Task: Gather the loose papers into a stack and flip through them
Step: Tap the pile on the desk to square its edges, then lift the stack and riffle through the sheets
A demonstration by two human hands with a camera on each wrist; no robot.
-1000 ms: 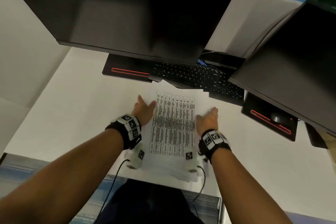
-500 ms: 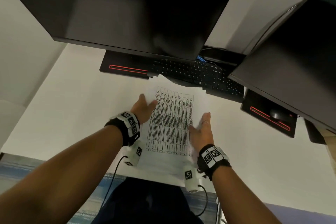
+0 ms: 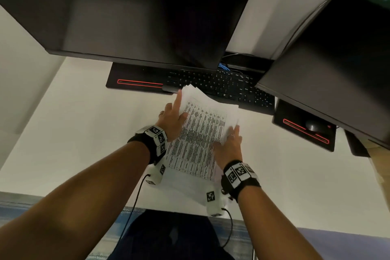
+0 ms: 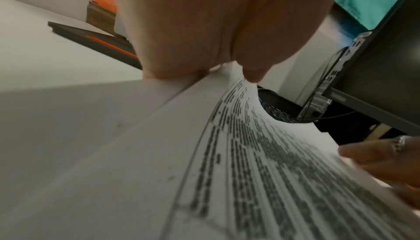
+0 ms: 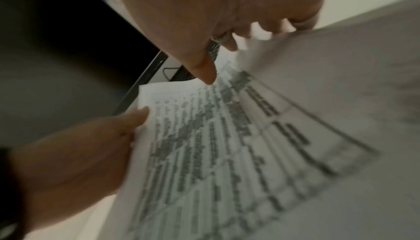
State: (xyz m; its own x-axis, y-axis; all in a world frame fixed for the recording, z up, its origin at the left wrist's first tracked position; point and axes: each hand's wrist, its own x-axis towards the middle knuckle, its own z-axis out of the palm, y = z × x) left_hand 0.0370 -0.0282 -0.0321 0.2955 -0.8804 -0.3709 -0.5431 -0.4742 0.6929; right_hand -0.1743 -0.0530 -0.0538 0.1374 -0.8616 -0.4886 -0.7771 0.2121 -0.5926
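Observation:
A stack of white papers [image 3: 198, 137] with a printed table on top sits mid-desk, its far corner reaching the keyboard. My left hand [image 3: 176, 112] holds its left edge, thumb on the top sheet and index finger straight along the edge. My right hand [image 3: 231, 141] holds the right edge. The right wrist view shows that hand [image 5: 227, 46] with its thumb pressed on the papers [image 5: 227, 145] and its fingers curled past the edge. In the left wrist view, my left hand [image 4: 204, 46] pinches the bowed papers [image 4: 250, 172], which curve up from the desk.
A black keyboard [image 3: 221, 86] lies just beyond the papers under a large dark monitor [image 3: 137, 10]. A second monitor [image 3: 337, 59] overhangs the right. A mouse [image 3: 312, 125] sits on the right stand base. The white desk [image 3: 73, 133] stretches to the left.
Both hands slid forward along the stack's sides. The left index finger stretched out toward the keyboard. The right hand went from lying beside the papers to gripping their edge, and the sheets bowed up.

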